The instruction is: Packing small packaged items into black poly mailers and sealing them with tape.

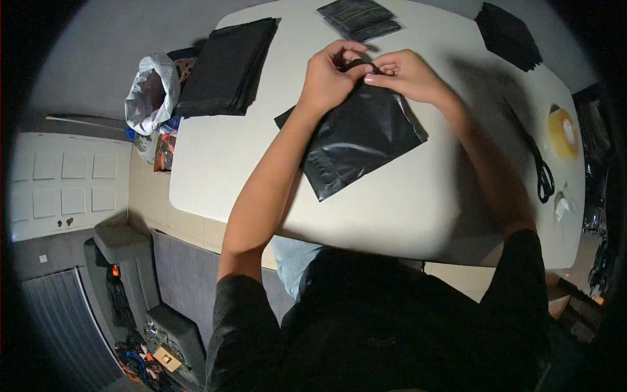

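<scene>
A glossy black plastic bag (365,134), probably a mailer, lies slanted on the white table (235,166). Its far edge is bunched up between my two hands. My left hand (330,76) pinches that edge with the thumb on top and the other fingers curled behind. Close beside it, my right hand (404,76) grips the same edge between thumb and fingers. The thumbs nearly meet. A dark corner sticks out left of my left forearm, which hides part of the bag. What may be inside the bag cannot be seen.
A stack of black sheets or bags (230,68) lies at the left edge. Clear-wrapped dark packets (360,19) lie at the far side, another black stack (509,36) at far right. Black scissors (541,171) and a tape roll (563,132) are on the right. A white sack (169,93) stands left.
</scene>
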The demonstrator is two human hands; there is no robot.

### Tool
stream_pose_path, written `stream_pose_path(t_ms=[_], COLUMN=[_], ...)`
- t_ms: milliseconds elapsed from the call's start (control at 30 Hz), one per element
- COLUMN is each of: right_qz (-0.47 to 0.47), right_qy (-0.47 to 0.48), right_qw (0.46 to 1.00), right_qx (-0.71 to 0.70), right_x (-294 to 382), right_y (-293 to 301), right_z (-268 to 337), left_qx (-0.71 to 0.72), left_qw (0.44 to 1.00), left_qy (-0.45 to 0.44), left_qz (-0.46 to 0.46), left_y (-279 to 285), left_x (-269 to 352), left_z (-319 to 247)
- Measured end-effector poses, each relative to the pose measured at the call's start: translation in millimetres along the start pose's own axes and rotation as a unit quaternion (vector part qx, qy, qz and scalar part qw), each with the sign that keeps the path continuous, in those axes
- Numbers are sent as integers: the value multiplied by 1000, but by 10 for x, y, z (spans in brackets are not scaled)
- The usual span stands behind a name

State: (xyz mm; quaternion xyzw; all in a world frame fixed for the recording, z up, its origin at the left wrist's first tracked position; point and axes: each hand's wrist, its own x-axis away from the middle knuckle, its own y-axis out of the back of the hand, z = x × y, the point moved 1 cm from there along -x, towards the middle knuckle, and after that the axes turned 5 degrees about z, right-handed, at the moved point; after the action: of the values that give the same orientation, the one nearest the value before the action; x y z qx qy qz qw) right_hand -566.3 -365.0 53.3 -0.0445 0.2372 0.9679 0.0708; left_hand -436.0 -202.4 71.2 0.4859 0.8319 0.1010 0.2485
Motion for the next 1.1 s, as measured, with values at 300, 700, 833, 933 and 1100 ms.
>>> stream_pose_path(t_ms=[300,700,833,933,1100], right_qz=[-32,135,136,155,64], right_qy=[-10,78,5,-19,73], right_qw=[998,978,985,983,964], right_qx=[-52,135,104,91,249], right_x=[11,-382,-361,-345,-263], right_y=[63,139,175,162,105], right_z=[-37,179,197,203,283], left_qx=[-238,-225,-248,-265,-255], left_qw=[938,945,957,947,947], left_qy=[80,59,96,124,99], left_qz=[239,228,116,131,168], left_y=[764,660,672,821,927], left_x=[106,169,248,234,233], left_z=[-109,-131,-92,-87,-91])
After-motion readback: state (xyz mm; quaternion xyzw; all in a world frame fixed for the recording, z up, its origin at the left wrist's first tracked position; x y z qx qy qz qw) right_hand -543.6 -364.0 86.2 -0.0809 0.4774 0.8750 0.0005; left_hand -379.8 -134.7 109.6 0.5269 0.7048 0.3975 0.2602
